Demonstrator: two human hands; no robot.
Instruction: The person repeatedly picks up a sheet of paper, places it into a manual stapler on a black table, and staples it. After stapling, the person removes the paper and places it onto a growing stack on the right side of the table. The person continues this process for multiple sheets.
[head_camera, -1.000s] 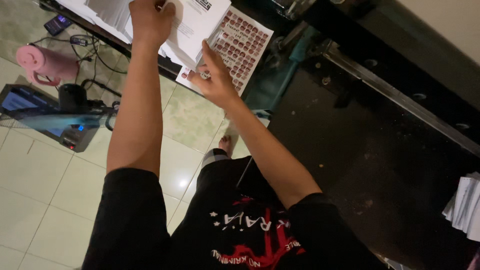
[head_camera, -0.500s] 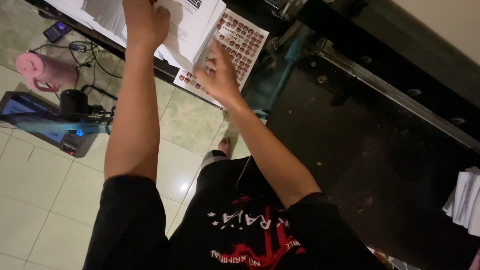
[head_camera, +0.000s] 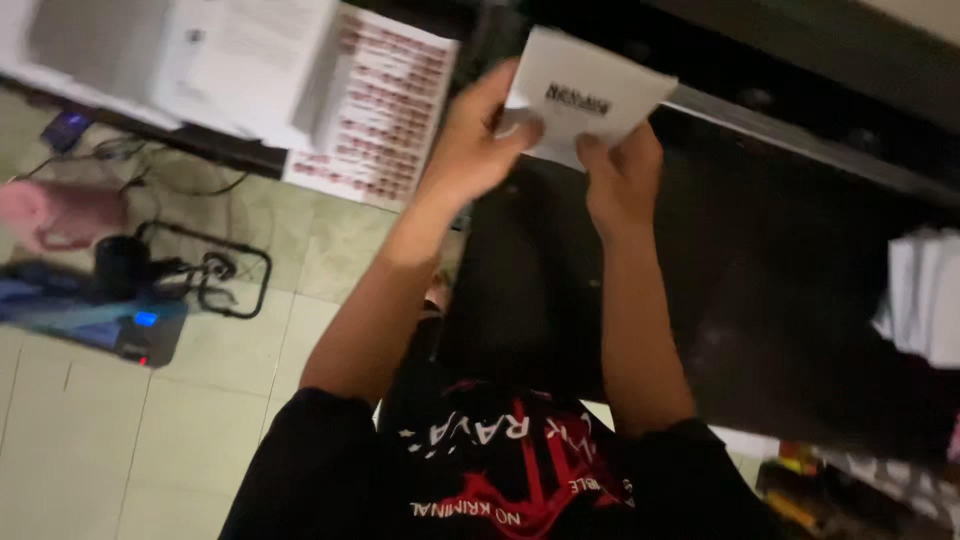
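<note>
- Both hands, left hand and right hand, now pinch one white paper.
- A moment ago they pressed the paper stack, now left of them.

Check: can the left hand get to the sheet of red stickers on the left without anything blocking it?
Probably yes: left hand grips the white paper beside the sticker sheet, with nothing visible between, though it must let go first.

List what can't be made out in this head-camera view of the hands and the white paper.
- White paper: its far face is turned away, and motion blur smears the dark print.
- Left hand and right hand: fingertips hidden behind the sheet.
- Sticker sheet: rows of marks blurred and too small.
- White stack: cut by the right edge.
</note>
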